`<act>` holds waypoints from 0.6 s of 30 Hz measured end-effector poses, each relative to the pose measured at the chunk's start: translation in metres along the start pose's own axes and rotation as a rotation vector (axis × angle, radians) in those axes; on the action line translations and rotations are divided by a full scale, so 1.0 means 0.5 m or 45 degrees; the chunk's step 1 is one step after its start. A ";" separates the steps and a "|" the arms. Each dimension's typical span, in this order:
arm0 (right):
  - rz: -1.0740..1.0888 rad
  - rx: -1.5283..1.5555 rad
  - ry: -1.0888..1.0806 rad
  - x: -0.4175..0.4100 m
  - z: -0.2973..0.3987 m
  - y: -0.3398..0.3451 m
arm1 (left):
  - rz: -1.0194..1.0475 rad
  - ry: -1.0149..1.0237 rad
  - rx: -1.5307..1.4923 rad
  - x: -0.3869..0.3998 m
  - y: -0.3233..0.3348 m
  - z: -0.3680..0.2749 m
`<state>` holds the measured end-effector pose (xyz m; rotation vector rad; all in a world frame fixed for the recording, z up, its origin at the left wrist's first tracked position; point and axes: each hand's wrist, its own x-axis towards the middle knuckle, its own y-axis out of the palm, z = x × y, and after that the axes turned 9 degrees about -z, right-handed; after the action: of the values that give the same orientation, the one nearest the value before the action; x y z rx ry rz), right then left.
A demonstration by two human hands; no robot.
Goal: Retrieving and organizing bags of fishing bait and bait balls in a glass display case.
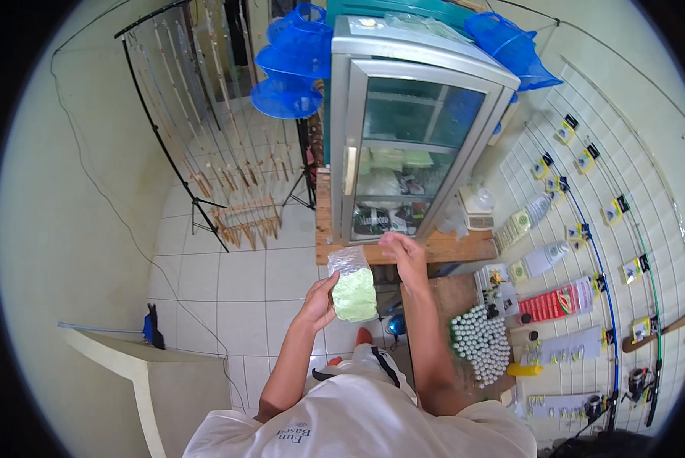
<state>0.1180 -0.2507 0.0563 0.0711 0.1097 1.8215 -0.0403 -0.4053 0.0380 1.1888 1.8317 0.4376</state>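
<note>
My left hand [319, 303] grips a transparent plastic bag [354, 295] by its left side, with the thumb on top. Pale green, powdery-looking stuff fills the lower part of the bag, while its upper end is crinkled. To the right of the bag, my right hand [409, 263] is raised with bent fingers, apart from it. Whether anything small sits between those fingertips cannot be made out. Just beyond both hands stands a glass-door display cabinet [356, 114] with its door shut. Similar pale green packs [417, 158] lie on a shelf behind the glass.
A wooden bench [462, 247] carries the cabinet and a small weighing scale [479, 214]. At right, many white-topped containers [479, 343] crowd a low table below a wire grid [605, 240] hung with fishing tackle. Fishing rods [222, 103] and blue mesh nets [293, 63] hang at left.
</note>
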 end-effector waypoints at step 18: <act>0.091 0.015 -0.518 0.153 0.054 0.190 | -0.121 0.198 -0.045 -0.011 -0.013 -0.069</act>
<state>0.0105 -0.1993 0.0928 0.4556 -0.1720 1.8413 -0.0717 -0.4075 0.0550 1.0642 1.9959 0.5180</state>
